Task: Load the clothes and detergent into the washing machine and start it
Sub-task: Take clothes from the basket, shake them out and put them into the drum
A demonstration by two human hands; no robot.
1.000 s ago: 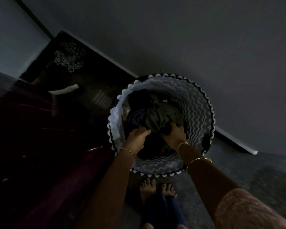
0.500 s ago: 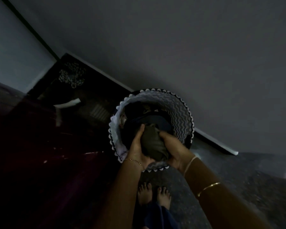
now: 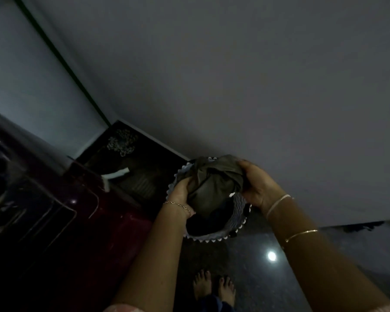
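Note:
A bundle of olive-grey clothes [image 3: 214, 181] hangs above the round laundry basket [image 3: 239, 210], which has a zigzag pattern and a white scalloped rim. My left hand [image 3: 181, 192] grips the bundle's left side. My right hand [image 3: 257, 183] grips its right side. Darker clothes [image 3: 212, 224] lie inside the basket below. The maroon washing machine [image 3: 61, 221] fills the left of the view, with its top facing up; its drum opening is too dark to make out.
A plain grey wall [image 3: 257, 86] rises behind the basket. A dark gap [image 3: 131, 158] between machine and wall holds a white hose and a tangle of cord. My bare feet [image 3: 214, 289] stand on the dark glossy floor, beside a light reflection [image 3: 271, 256].
Both hands have lifted the olive bundle up out of the basket; a second ago they were reaching down among the clothes. The view has tilted upward and the washing machine has come into sight.

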